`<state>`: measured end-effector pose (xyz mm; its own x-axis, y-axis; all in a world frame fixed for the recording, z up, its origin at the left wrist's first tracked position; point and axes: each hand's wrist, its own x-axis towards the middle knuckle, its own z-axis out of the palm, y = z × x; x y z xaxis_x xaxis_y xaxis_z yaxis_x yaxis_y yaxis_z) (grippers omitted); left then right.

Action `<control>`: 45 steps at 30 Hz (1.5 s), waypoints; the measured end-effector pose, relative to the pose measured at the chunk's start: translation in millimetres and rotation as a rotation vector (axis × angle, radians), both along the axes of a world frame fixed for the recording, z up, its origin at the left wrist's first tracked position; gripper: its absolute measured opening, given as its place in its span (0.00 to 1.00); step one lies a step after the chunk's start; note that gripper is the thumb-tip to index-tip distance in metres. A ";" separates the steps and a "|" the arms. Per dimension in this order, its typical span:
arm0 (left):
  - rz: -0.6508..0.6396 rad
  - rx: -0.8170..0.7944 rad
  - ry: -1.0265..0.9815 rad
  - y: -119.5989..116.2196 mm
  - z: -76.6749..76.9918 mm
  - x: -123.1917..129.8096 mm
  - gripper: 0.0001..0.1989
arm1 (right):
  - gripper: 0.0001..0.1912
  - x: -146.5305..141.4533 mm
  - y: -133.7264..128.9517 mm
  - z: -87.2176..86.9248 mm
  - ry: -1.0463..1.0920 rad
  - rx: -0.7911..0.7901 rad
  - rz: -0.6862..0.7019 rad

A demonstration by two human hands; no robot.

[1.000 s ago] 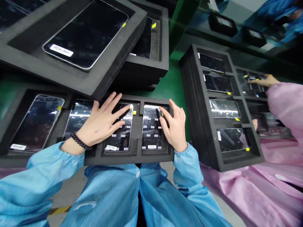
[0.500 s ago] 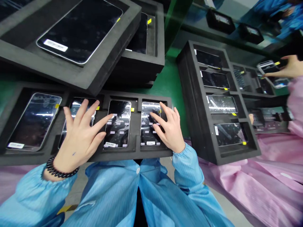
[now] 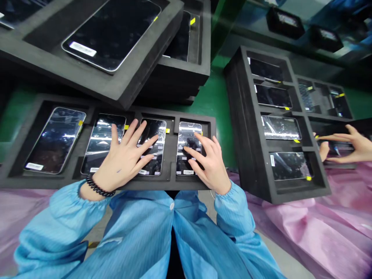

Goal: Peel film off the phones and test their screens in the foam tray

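Several phones with glossy dark screens lie in the slots of a black foam tray (image 3: 171,182) in front of me. Over the third phone (image 3: 157,145) my left hand (image 3: 126,155) is spread, its index fingertip at the screen. My right hand (image 3: 210,162) has its fingers apart over the rightmost phone (image 3: 188,133), index and middle fingertips at the glass. Small icons show on that screen. Left of my left hand lies a phone (image 3: 103,143) with a yellow tab, and the leftmost phone (image 3: 55,139) reflects light. Neither hand grips anything.
A tilted foam tray (image 3: 128,85) with a large phone overhangs at upper left, on stacked trays (image 3: 180,77). At right stands another foam tray stack (image 3: 247,135) holding phones. Beyond it a co-worker's hands (image 3: 348,145) and pink sleeve work close by.
My left hand has moved right, from over the second phone to the third one. My right hand stays over the rightmost phone. The co-worker's hand has come down, the phone it held no longer visible there.
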<state>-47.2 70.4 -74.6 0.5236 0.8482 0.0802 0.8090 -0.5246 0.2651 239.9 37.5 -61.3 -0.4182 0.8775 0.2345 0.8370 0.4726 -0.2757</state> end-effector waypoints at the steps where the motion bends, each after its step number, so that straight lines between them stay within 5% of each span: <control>1: -0.003 -0.001 0.001 -0.1 0.6 1.0 0.27 | 0.18 -0.6 0.2 0.1 -0.013 -0.005 -0.003; 11: 0.158 -0.056 -0.046 -36.9 14.4 -17.6 0.25 | 0.18 1.6 -3.2 -0.6 -0.045 -0.015 -0.025; 29: -0.006 -0.011 -0.035 -32.9 -3.3 5.3 0.29 | 0.17 21.4 -22.2 -7.4 -0.043 -0.030 -0.187; 36: 0.087 0.024 -0.134 -45.0 7.8 -12.2 0.30 | 0.15 18.3 -28.5 -1.6 -0.007 -0.049 -0.054; 45: 0.154 -0.020 -0.114 -61.7 0.2 -29.9 0.28 | 0.17 1.4 -25.3 -1.0 -0.036 -0.103 0.024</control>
<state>-77.1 8.7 -74.4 0.3762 0.9195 0.1137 0.8435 -0.3907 0.3685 241.3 12.2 -62.3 -0.4460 0.8858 0.1284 0.8360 0.4635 -0.2937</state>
